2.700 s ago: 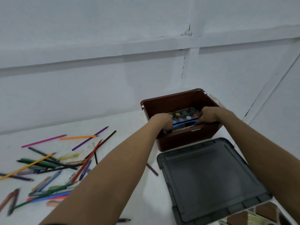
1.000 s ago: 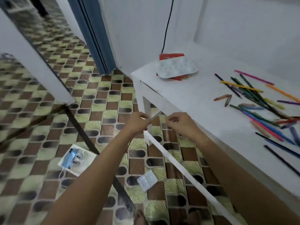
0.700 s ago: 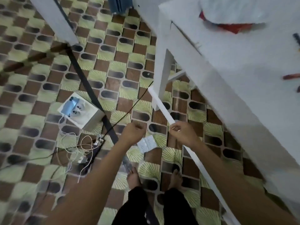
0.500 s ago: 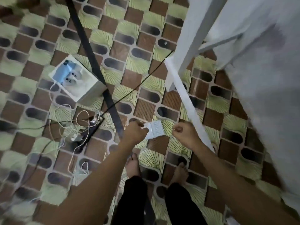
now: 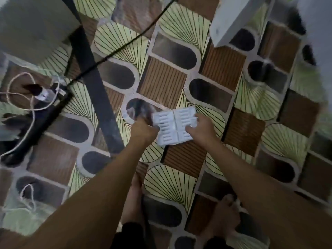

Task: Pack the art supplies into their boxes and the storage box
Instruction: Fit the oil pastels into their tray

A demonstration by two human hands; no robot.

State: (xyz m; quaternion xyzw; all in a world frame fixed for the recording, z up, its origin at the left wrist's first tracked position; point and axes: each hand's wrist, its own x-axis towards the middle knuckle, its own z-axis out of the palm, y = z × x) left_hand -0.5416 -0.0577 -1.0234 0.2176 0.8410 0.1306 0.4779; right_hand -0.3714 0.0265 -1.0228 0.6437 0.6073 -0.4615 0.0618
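A white ribbed plastic tray insert [image 5: 175,124], with two rows of long slots, lies low over the patterned floor. My left hand [image 5: 143,131] grips its left edge with curled fingers. My right hand [image 5: 202,129] holds its right edge, fingers bent over the rim. The view looks straight down; the storage box, pencils and crayons are out of sight.
A white table leg [image 5: 228,20] stands at the upper right. A black bar [image 5: 97,83] crosses the floor beside a black cable [image 5: 125,45]. A power strip with white cords [image 5: 41,92] lies at the left, below a grey box [image 5: 34,24]. Bare feet [image 5: 224,216] show below.
The view swung from the storage box on the table down to the floor. Both hands dropped toward the white tray insert and now hold its two edges.
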